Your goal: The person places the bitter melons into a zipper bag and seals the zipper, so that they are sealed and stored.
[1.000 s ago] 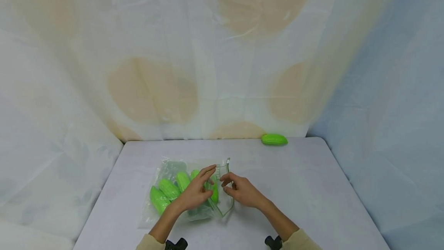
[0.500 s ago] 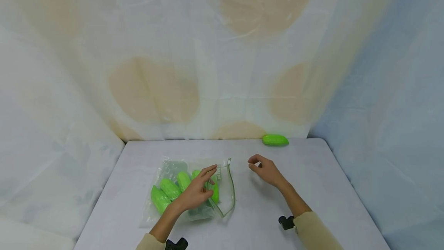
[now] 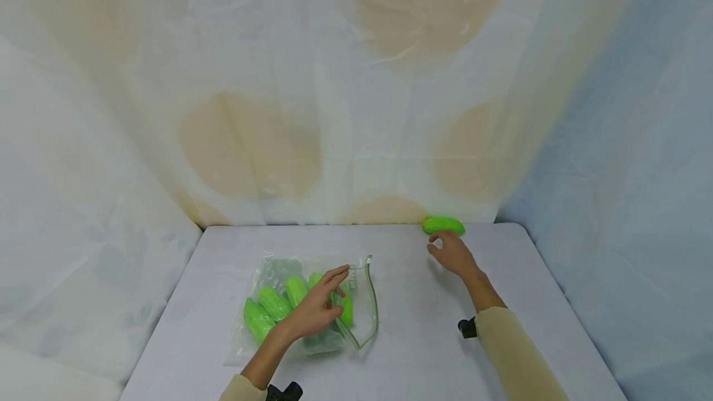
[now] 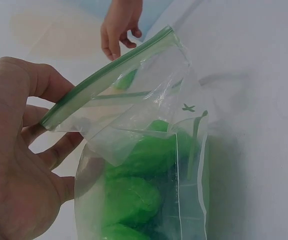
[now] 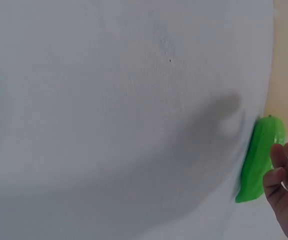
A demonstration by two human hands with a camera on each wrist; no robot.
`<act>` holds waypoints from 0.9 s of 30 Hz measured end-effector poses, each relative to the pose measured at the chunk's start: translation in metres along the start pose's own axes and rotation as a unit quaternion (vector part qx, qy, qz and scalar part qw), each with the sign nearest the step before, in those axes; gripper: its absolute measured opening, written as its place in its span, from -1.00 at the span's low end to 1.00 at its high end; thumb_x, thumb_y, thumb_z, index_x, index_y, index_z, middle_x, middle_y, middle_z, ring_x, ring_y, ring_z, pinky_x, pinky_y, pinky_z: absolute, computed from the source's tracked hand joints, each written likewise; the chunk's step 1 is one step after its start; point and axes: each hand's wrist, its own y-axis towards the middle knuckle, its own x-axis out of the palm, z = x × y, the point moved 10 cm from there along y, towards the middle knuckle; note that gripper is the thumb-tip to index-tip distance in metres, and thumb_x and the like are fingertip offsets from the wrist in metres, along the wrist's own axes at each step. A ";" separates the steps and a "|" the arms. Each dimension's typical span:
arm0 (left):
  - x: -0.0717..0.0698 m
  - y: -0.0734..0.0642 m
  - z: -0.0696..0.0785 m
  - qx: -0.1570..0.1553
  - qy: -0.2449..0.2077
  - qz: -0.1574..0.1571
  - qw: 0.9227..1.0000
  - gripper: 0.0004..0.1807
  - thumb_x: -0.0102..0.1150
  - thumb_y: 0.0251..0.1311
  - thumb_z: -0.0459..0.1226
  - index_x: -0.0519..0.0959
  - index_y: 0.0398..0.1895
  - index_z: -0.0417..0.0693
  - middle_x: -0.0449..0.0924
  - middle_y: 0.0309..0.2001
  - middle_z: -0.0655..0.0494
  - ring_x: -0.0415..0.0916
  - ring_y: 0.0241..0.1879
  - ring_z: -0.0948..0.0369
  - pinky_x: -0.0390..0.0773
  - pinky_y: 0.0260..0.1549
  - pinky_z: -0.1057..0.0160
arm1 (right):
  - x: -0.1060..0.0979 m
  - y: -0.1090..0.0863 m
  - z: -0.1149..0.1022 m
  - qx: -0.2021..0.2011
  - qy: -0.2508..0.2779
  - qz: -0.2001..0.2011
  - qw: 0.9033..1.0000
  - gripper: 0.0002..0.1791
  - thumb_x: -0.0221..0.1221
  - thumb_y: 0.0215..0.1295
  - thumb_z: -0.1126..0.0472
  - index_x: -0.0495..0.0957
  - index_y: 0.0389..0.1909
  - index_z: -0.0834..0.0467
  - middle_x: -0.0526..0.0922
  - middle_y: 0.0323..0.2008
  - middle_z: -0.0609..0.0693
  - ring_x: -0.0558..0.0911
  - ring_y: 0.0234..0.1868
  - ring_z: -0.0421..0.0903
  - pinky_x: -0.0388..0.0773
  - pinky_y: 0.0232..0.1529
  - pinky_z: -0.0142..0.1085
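Observation:
In the head view my left hand [image 3: 314,311] is at the mouth of a clear zip bag [image 3: 323,343] lying on the table. Its fingers hold the bag's green zip strip [image 4: 116,67], seen in the left wrist view, and the mouth gapes. Several bright green cucumber-shaped vegetables [image 3: 259,320] lie inside, partly hidden by that hand. Another such green vegetable [image 3: 443,224] rests at the table's back edge. My right hand [image 3: 455,257] is just in front of it, fingers loosely bent, holding nothing. In the right wrist view its fingertips overlap the vegetable [image 5: 256,155].
The white-covered table [image 3: 406,351] meets a hanging curtain [image 3: 356,159] with tan circles along its back edge. Pale sheets [image 3: 640,203] close off both sides. A black wrist mount [image 3: 468,328] sits by the right sleeve.
My right hand has left the bag's mouth and moved right and away from me, up to the lone green vegetable. The left hand and the bag have stayed in place.

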 end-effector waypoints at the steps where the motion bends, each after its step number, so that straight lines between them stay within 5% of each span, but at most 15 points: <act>1: 0.000 0.000 0.001 0.000 0.000 0.000 1.000 -0.19 0.07 0.22 -0.51 0.10 0.57 -0.17 -0.01 0.58 0.08 0.52 0.07 0.05 0.57 -0.36 0.35 | 0.000 0.002 0.003 0.006 -0.004 -0.001 1.000 -0.63 0.12 0.43 0.07 0.56 0.09 0.22 0.39 0.34 0.30 0.40 0.31 0.27 0.37 0.21 0.18; 8: -0.002 -0.002 0.003 0.001 -0.001 0.002 1.000 -0.18 0.06 0.22 -0.52 0.10 0.57 -0.13 -0.01 0.57 0.12 0.52 0.07 0.05 0.56 -0.39 0.36 | 0.002 0.012 0.017 0.014 -0.024 -0.017 0.999 -0.61 0.15 0.40 0.08 0.50 0.11 0.23 0.27 0.39 0.28 0.44 0.25 0.23 0.40 0.20 0.13; 18: 0.000 -0.002 0.003 -0.001 0.002 0.001 1.000 -0.18 0.07 0.23 -0.51 0.10 0.58 -0.12 -0.02 0.57 0.14 0.53 0.07 0.05 0.55 -0.41 0.36 | -0.007 0.014 0.030 0.025 0.010 -0.039 0.999 -0.34 0.20 0.36 0.08 0.22 0.31 0.35 0.38 0.30 0.38 0.44 0.25 0.32 0.36 0.23 0.19; 27: -0.001 -0.003 0.004 0.000 0.006 0.000 1.000 -0.18 0.07 0.22 -0.50 0.10 0.58 -0.13 -0.01 0.57 0.10 0.52 0.06 0.05 0.54 -0.42 0.36 | -0.004 0.013 0.035 0.032 0.006 -0.040 0.999 -0.06 0.18 0.38 0.07 -0.14 0.59 0.22 0.00 0.48 0.44 0.16 0.44 0.44 0.15 0.36 0.29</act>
